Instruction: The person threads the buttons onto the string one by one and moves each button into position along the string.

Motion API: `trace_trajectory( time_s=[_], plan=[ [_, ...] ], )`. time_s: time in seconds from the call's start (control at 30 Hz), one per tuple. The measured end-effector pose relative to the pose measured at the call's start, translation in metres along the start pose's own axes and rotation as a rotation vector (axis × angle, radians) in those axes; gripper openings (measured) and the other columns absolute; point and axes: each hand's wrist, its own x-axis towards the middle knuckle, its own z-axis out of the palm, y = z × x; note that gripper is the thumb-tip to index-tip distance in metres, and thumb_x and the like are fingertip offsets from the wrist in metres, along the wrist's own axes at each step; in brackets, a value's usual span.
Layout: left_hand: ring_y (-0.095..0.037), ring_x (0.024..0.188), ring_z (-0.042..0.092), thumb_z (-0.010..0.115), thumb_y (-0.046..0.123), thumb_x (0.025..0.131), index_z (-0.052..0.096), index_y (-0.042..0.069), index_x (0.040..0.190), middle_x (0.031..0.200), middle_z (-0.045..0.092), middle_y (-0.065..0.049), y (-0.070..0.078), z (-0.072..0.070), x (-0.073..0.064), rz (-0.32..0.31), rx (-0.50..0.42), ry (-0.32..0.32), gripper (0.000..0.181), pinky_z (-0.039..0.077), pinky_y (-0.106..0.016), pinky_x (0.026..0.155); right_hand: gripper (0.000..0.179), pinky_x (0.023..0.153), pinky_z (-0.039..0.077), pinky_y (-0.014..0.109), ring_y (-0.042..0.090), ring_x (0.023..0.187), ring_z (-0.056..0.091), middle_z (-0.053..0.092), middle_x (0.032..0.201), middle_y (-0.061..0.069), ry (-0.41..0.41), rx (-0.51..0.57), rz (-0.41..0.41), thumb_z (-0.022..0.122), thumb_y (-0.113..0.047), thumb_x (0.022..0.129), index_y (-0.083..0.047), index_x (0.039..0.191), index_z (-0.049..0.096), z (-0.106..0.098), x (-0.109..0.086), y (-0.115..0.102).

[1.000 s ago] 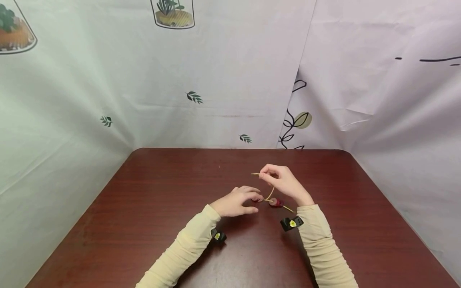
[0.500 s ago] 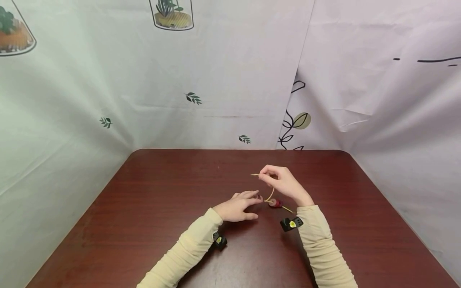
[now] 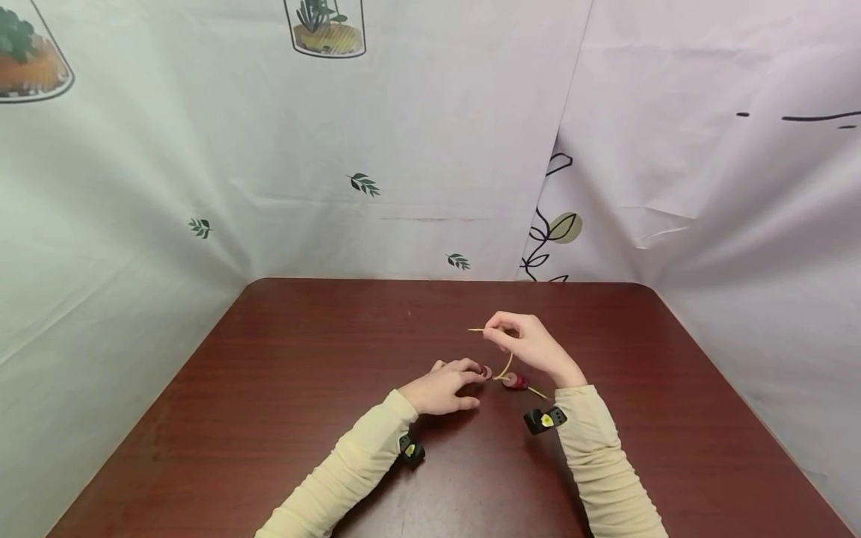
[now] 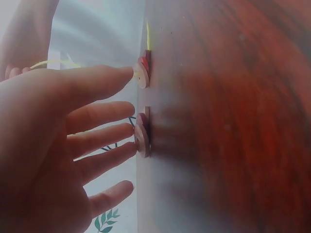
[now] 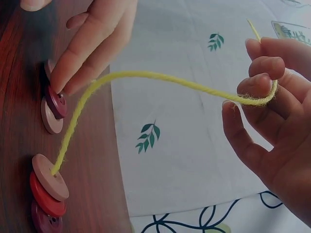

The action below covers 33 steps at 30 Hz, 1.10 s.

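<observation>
My right hand (image 3: 531,342) is raised and pinches a yellow string (image 5: 160,76) near its tip, the short end sticking out past the fingers. From there the string curves down through a pink button (image 5: 51,177), a red button (image 5: 46,198) and a dark red button (image 5: 47,218), strung in a stack on the table. My left hand (image 3: 437,390) reaches in from the left with fingers extended. Its fingertips touch a small loose pile, where a maroon button (image 5: 57,103) overlaps a pale pink button (image 5: 50,117). Another button behind them is partly hidden by the fingers.
The brown wooden table (image 3: 303,351) runs back to a white printed cloth (image 3: 430,149) hanging behind and at both sides. Small black cameras (image 3: 545,420) are strapped at both wrists.
My left hand shifted right over the loose buttons, then drew back slightly, leaving them more visible. The right hand keeps its pinch on the string, almost still.
</observation>
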Motion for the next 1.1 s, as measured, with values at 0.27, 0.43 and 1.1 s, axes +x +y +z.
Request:
trace_trajectory(
  time_s=[0.27,0.43,1.1],
  plan=[
    [-0.019,0.119,0.055,0.067,0.026,0.090,0.066,0.008,0.122,0.126,0.056,-0.005,-0.005,0.001,0.002,-0.037,0.030,0.017,0.036,0.040,-0.030,0.089,0.008,0.059,0.038,0.022,0.015,0.061,0.049,0.052,0.065,0.015,-0.023,-0.025,0.004,0.060,-0.012,0.095,-0.007,0.092,0.065,-0.002,-0.003,-0.017],
    [-0.022,0.113,0.057,0.069,0.015,0.088,0.067,0.004,0.116,0.122,0.057,-0.009,-0.008,0.000,0.002,-0.014,0.015,0.030,0.030,0.045,-0.034,0.096,0.008,0.059,0.038,0.023,0.023,0.063,0.051,0.053,0.065,0.012,-0.023,-0.020,-0.004,0.061,-0.016,0.095,-0.010,0.093,0.066,0.001,0.002,0.000],
    [-0.019,0.093,0.060,0.065,0.005,0.088,0.072,0.009,0.099,0.095,0.064,-0.003,-0.011,0.001,0.000,0.001,0.004,0.086,0.013,0.049,-0.028,0.085,0.008,0.057,0.039,0.022,0.020,0.061,0.053,0.054,0.064,0.000,-0.080,-0.028,-0.074,0.064,-0.021,0.093,-0.014,0.089,0.066,0.002,0.003,0.010]
  ],
)
